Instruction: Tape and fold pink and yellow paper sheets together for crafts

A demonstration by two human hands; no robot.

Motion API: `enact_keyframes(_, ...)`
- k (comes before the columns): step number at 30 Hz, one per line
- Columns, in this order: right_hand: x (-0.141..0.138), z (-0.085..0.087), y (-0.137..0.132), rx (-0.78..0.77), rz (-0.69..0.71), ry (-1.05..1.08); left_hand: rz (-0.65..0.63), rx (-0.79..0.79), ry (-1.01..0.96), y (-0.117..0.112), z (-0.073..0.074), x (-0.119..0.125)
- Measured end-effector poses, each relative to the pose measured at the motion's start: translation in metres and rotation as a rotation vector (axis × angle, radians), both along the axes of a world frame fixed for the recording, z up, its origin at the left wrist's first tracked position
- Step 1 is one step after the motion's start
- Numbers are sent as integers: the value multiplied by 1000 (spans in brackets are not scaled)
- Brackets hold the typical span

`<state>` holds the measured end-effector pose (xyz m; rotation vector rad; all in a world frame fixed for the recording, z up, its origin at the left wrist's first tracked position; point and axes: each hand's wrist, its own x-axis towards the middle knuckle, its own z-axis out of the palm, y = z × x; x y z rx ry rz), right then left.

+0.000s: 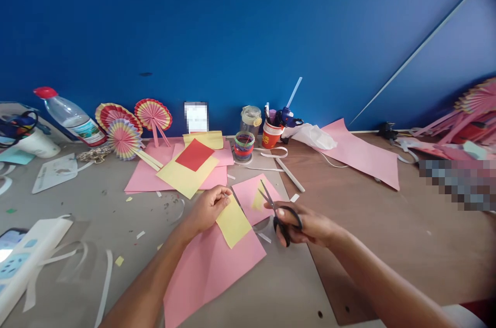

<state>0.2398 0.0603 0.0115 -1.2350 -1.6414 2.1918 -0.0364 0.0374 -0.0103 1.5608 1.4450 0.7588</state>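
My left hand pinches the upper corner of a yellow paper piece, which lies over a large pink sheet. In my right hand are black-handled scissors, fingers through the loops and the blades parted, pointing up and left. Beneath the blades is a smaller pink sheet with a narrow yellow strip near its middle. Farther back, a red paper square rests on a yellow sheet, on top of more pink paper.
Folded paper fans and a tilted bottle stand along the blue partition. A red cup of pens and a jar stand behind the papers. At left lies a white power strip; paper scraps litter the table.
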Motion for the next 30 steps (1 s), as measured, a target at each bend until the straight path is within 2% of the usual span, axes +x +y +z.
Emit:
enact_keyframes(5,-18,20,10,768,140,-793,-14,-1,21,-1,3,0)
enact_keyframes(6,-24,21,11,861,172,-911,-16,1,24,-1,3,0)
enact_keyframes(8,-36,22,16,950,221,-1016,-22,9,31,0,3,-1)
enact_keyframes(12,-48,16,27,976,316,-986,-45,21,26,0,3,-3)
enact_keyframes(16,-45,14,38,956,417,-912,-67,12,8,-1,7,-2)
enact_keyframes(19,-43,20,43,951,437,-884,-67,0,-14,-2,7,-1)
enact_keyframes(22,-45,30,41,997,393,-876,-65,-13,-58,-2,4,0)
enact_keyframes(24,-46,35,35,1077,385,-800,-63,-23,-96,-1,3,0)
enact_keyframes(26,-47,35,28,1222,428,-618,-64,-36,-132,0,2,0)
enact_keyframes(30,-47,15,12,1455,483,-298,-79,-71,-170,-1,6,2)
